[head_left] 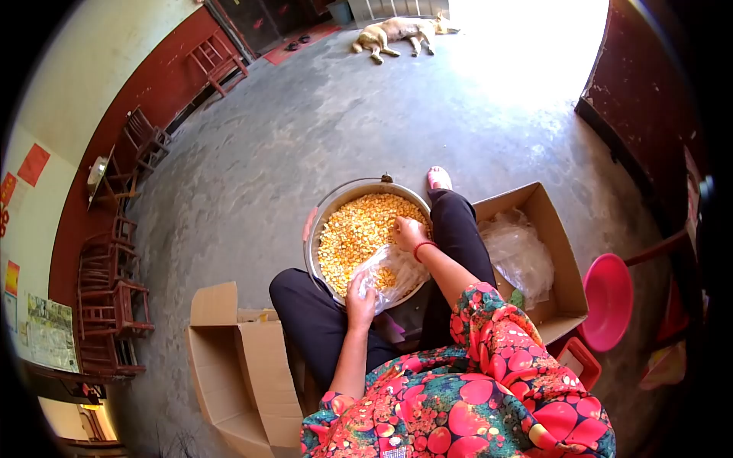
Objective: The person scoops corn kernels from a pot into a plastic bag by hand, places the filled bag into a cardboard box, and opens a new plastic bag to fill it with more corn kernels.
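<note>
A metal bucket (311, 237) with a wire handle stands between my knees, filled with yellow corn kernels (359, 217). A clear plastic bag (406, 273) with some kernels in it lies over the near side of the bucket. My left hand (360, 303) grips the edge of this bag at the near left rim. Over the corn at the right side, my right hand (411, 233) has its fingers curled and closed, a red band at the wrist. Whatever is inside those fingers is hidden.
On my right sits a cardboard box (565, 282) containing clear plastic bags (519, 252), with a pink basin (608, 301) beyond it. An open cardboard box (263, 374) is on my left. Wooden chairs (114, 305) line the left wall. A dog (401, 32) lies far ahead.
</note>
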The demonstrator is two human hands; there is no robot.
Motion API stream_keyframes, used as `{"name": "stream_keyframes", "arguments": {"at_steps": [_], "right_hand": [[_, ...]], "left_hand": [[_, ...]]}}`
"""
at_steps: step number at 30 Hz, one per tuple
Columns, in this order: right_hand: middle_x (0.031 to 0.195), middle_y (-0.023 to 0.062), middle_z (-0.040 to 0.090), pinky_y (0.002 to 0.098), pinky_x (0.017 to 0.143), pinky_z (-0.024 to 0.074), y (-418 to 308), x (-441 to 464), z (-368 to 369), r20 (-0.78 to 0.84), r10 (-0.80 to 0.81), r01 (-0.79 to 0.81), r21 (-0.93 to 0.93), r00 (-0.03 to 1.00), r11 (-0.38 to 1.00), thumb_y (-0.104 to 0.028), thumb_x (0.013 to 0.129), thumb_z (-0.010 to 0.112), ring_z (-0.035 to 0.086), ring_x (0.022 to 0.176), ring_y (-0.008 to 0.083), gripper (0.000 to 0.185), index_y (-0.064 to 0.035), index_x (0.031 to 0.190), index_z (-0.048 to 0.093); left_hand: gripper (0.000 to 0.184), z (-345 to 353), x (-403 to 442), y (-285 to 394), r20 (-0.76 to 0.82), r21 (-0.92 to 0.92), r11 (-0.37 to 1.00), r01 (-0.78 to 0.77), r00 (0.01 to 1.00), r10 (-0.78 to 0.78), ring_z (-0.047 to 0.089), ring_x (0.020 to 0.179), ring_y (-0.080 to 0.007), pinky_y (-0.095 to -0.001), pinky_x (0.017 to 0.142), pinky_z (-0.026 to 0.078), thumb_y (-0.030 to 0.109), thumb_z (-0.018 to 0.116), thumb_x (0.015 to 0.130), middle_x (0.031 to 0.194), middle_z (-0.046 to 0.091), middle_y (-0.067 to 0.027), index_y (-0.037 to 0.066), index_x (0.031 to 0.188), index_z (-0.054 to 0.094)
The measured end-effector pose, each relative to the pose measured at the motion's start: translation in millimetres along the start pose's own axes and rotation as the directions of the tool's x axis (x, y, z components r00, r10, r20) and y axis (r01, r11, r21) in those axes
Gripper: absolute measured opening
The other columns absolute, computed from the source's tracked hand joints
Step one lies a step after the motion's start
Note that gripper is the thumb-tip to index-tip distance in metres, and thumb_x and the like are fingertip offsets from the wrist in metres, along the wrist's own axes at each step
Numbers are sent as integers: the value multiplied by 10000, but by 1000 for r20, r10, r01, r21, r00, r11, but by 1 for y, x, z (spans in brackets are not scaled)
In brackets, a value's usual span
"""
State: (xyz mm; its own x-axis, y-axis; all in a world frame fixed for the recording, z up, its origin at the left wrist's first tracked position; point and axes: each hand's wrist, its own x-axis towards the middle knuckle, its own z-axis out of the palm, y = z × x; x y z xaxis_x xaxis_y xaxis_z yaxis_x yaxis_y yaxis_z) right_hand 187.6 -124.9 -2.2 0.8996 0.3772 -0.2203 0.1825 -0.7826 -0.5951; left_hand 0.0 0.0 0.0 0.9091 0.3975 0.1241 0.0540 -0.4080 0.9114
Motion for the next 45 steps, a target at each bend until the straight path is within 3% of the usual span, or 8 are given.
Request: {"name": "stream_keyframes", "arguments": {"at_steps": [7, 16, 21, 25, 29, 35, 39, 45], "right_hand": [[909, 164, 527, 423, 678, 451, -10, -25, 2, -158, -136, 130, -50, 978, 990, -257, 708, 543, 560, 802, 319, 288, -89, 935, 485], [826, 172, 589, 396, 718, 440, -10, -17, 9, 60, -327, 330, -37, 943, 943, -271, 697, 565, 556, 799, 340, 315, -81, 948, 561], [699, 149, 597, 355, 637, 466, -5, -7, 14, 20, 87, -86, 499, 996, 862, -231, 671, 592, 598, 675, 253, 239, -56, 831, 624], [603, 48, 559, 249, 485, 441, -21, -12, -16, 91, 37, -92, 733, 995, 674, -185, 744, 565, 534, 533, 113, 187, -29, 844, 593], [629, 25, 550, 210, 447, 412, -36, -25, -27, -2, -229, 147, 771, 973, 620, -168, 777, 541, 501, 511, 72, 158, -37, 853, 586], [676, 60, 583, 255, 523, 443, -61, -71, -44, 435, -495, 257, 498, 752, 828, -143, 765, 514, 551, 584, 115, 146, -75, 866, 595], [768, 86, 612, 300, 696, 437, -52, -72, -24, 416, -610, 498, 354, 674, 792, -184, 710, 562, 572, 729, 225, 163, -91, 832, 617], [788, 39, 622, 249, 673, 447, -54, -63, -39, 199, -633, 473, 509, 748, 719, -140, 756, 540, 570, 725, 109, 150, -44, 846, 611]], "left_hand": [[356, 3, -1, 14, 8, -36, 999, 33, 999, -32, 539, 678, -120, -224, 584, 458, -14, 475, 734, 995, 520, -108, -27, 1089, 490], [309, -2, 1, 40, 42, -128, 985, 115, 993, -110, 542, 650, -103, -218, 577, 465, -31, 448, 762, 982, 532, -88, -4, 1061, 517], [306, -3, -1, 34, 60, -114, 984, 138, 989, -132, 541, 627, -99, -217, 573, 457, -11, 454, 760, 952, 544, -80, 0, 1059, 518], [324, -2, -1, 30, 39, -144, 979, 145, 989, -141, 535, 609, -95, -216, 568, 448, -2, 461, 756, 903, 554, -71, 2, 1076, 506], [348, -2, 0, 25, 28, -135, 971, 195, 981, -193, 534, 603, -95, -217, 561, 446, -8, 469, 747, 895, 560, -75, 0, 1095, 487], [397, -3, 3, 36, -27, -255, 938, 237, 967, -252, 550, 620, -109, -220, 547, 452, -50, 448, 740, 955, 549, -95, -17, 1136, 437], [416, -1, 5, 31, -152, -260, 960, 108, 977, -151, 548, 703, -122, -221, 581, 466, -68, 430, 738, 1036, 510, -116, -22, 1151, 420], [408, -7, 5, 45, -166, -298, 951, 88, 976, -142, 537, 710, -118, -215, 584, 463, -65, 433, 739, 1046, 510, -119, -19, 1145, 435]]}}
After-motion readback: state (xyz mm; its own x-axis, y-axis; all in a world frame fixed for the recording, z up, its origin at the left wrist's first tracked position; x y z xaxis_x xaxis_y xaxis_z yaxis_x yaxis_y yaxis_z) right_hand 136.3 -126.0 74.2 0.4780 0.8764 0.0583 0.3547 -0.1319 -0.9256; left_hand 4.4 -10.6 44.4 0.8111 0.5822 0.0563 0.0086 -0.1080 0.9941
